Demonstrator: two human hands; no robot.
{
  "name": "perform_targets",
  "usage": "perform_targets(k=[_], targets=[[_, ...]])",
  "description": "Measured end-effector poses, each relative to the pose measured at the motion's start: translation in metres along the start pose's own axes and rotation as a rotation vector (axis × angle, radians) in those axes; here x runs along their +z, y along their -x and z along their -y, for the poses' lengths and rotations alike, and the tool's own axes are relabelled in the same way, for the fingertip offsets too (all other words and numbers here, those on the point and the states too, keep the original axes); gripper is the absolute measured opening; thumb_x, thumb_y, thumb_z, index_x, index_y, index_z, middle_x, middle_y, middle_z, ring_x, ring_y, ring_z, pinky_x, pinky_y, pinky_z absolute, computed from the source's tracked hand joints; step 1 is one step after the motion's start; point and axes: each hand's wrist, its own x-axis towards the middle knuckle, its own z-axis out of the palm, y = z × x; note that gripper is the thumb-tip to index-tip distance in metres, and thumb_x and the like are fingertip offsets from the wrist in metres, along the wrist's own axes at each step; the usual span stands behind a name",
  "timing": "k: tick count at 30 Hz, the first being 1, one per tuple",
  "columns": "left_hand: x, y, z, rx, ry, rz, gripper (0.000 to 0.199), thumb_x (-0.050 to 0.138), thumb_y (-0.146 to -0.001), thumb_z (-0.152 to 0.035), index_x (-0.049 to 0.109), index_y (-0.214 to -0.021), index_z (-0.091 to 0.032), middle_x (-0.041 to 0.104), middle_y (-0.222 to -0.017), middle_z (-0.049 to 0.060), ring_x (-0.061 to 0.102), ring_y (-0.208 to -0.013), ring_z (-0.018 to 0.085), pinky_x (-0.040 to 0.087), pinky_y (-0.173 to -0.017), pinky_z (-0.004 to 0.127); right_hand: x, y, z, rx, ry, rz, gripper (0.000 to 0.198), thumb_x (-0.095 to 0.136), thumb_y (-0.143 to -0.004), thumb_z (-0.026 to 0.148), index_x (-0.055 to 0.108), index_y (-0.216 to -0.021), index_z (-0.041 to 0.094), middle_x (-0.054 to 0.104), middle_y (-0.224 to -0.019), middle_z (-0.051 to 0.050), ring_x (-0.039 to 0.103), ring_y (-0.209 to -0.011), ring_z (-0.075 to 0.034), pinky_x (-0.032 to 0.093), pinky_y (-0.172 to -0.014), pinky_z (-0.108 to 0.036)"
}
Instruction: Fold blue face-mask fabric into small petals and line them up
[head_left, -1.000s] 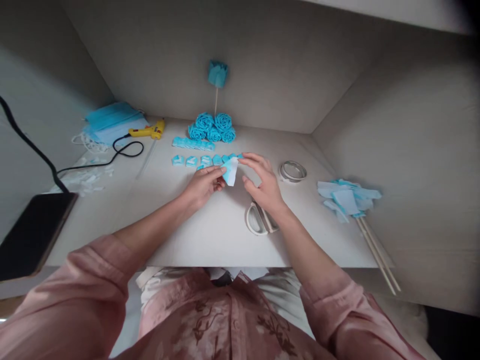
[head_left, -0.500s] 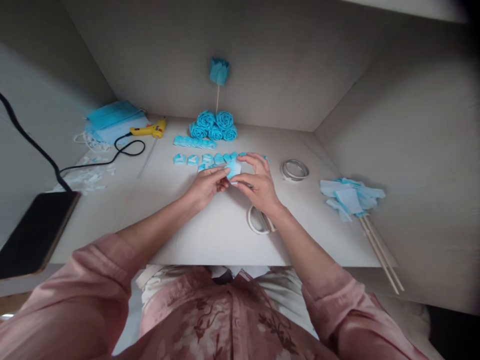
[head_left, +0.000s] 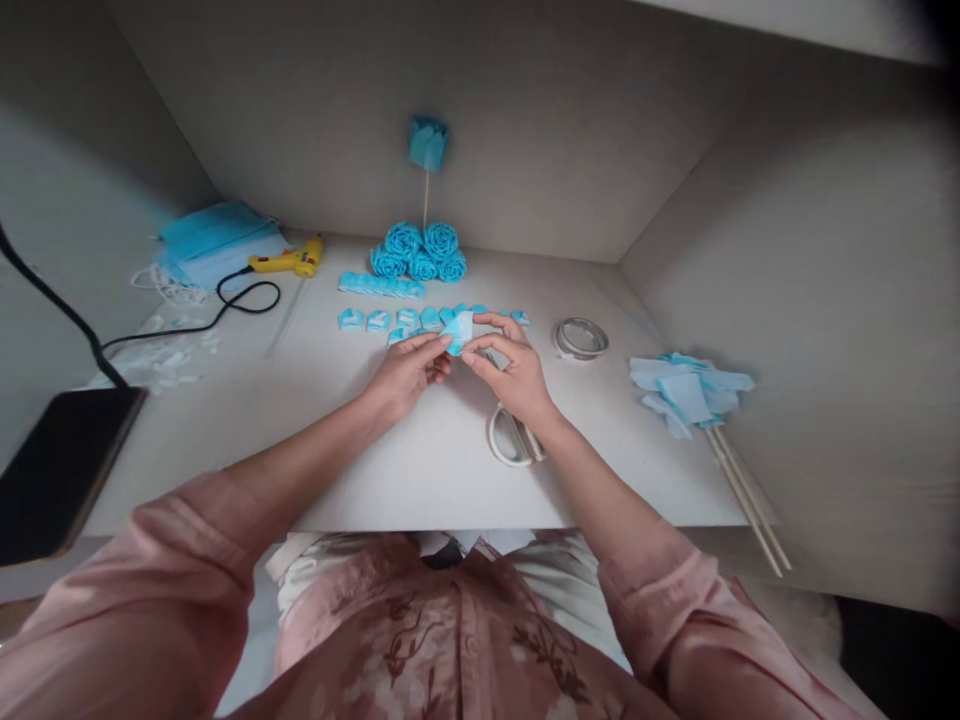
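Between my two hands is a small blue and white piece of mask fabric, partly folded. My left hand pinches its left side between thumb and fingers. At its right edge, the fingertips of my right hand grip the fabric. Just behind my hands lie rows of small folded blue petals, some of them hidden by my fingers. Scissors with white handles rest on the table under my right wrist, their blades partly covered by the hand.
Behind the petals are a folded blue strip, several blue fabric roses and a blue flower on a stick. A yellow glue gun and blue masks lie left. Tape rolls and fabric-topped sticks are right.
My right fingers have shifted on the fabric, and its right side now shows a folded white portion. The whole view has moved slightly.
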Motion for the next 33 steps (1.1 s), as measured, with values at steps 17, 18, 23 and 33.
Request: perform_targets(k=[17, 18, 23, 33], targets=[[0.002, 0.0016, -0.0008, -0.02, -0.029, 0.009, 0.03, 0.081, -0.066, -0.036, 0.061, -0.075, -0.015, 0.061, -0.068, -0.001, 0.054, -0.058, 0.009, 0.035, -0.054, 0.023, 0.0025, -0.0016, -0.005, 0.164, -0.153, -0.021, 0.013, 0.069, -0.081, 0.035, 0.066, -0.08, 0.022, 0.065, -0.112, -0.007, 0.06, -0.111, -0.02, 0.044, -0.101, -0.039], [0.0017, 0.0013, -0.0007, -0.022, -0.031, 0.014, 0.03, 0.081, -0.066, -0.036, 0.061, -0.075, -0.015, 0.061, -0.068, -0.001, 0.054, -0.058, 0.009, 0.035, -0.054, 0.023, 0.0029, -0.0017, -0.0043, 0.177, -0.179, -0.016, 0.013, 0.068, -0.081, 0.035, 0.066, -0.08, 0.022, 0.066, -0.11, -0.006, 0.061, -0.109, -0.02, 0.045, -0.099, -0.037], [0.0005, 0.0007, 0.0001, -0.021, -0.036, 0.026, 0.031, 0.082, -0.066, -0.036, 0.061, -0.073, -0.015, 0.061, -0.067, -0.001, 0.054, -0.058, 0.009, 0.035, -0.053, 0.023, 0.0033, -0.0022, 0.0, 0.259, -0.215, 0.008, 0.014, 0.068, -0.08, 0.034, 0.064, -0.079, 0.02, 0.067, -0.087, -0.002, 0.061, -0.082, -0.015, 0.047, -0.081, -0.031], [0.0014, 0.0027, -0.0007, 0.007, -0.137, 0.021, 0.03, 0.081, -0.063, -0.038, 0.066, -0.073, -0.014, 0.062, -0.069, 0.001, 0.052, -0.055, 0.008, 0.036, -0.052, 0.023, 0.0064, -0.0032, -0.0088, 0.353, -0.354, 0.031, 0.055, 0.07, -0.075, 0.043, 0.055, -0.124, 0.023, 0.056, -0.072, 0.004, 0.051, -0.067, -0.013, 0.043, -0.068, -0.028]])
